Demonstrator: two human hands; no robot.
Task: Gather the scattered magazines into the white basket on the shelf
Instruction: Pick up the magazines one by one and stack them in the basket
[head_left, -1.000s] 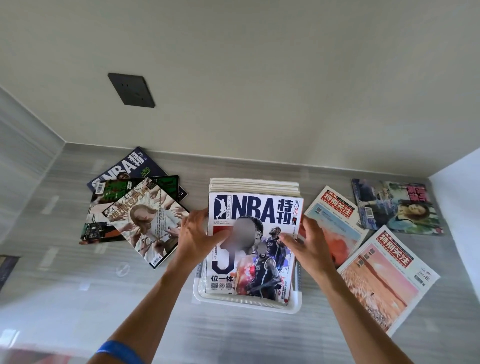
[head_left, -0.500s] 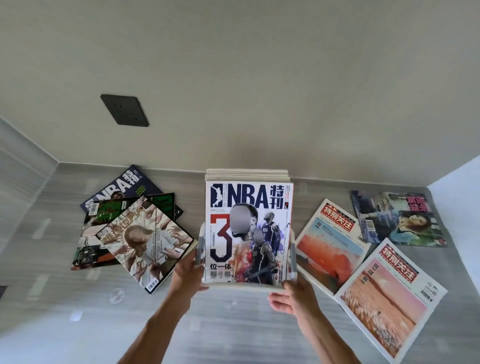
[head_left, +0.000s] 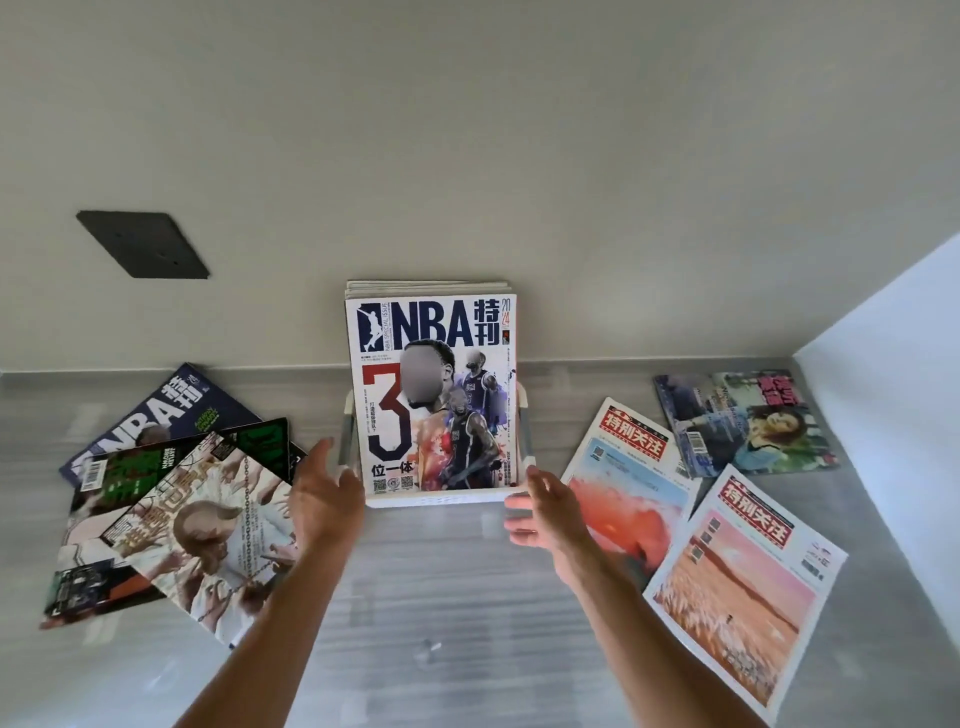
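Currently we have both hands free beside the white basket, which stands on the grey shelf against the back wall. Our left hand hovers at the basket's left front corner with fingers straight and its grip released; our right hand sits at the right front corner, fingers relaxed, holding nothing. We judge that one batch is stowed and the step in hand is reaching for the next scattered copy. A stack of magazines stands upright in the basket, fronted by a white NBA issue with a large red "3". To the left, three magazines lie overlapped in a loose fan. To the right, two red-titled papers lie flat, one partly under our right forearm, and a glossy magazine lies nearer the wall. The next move calls for squaring a loose pile, gripping its edges and slotting it upright into the basket.
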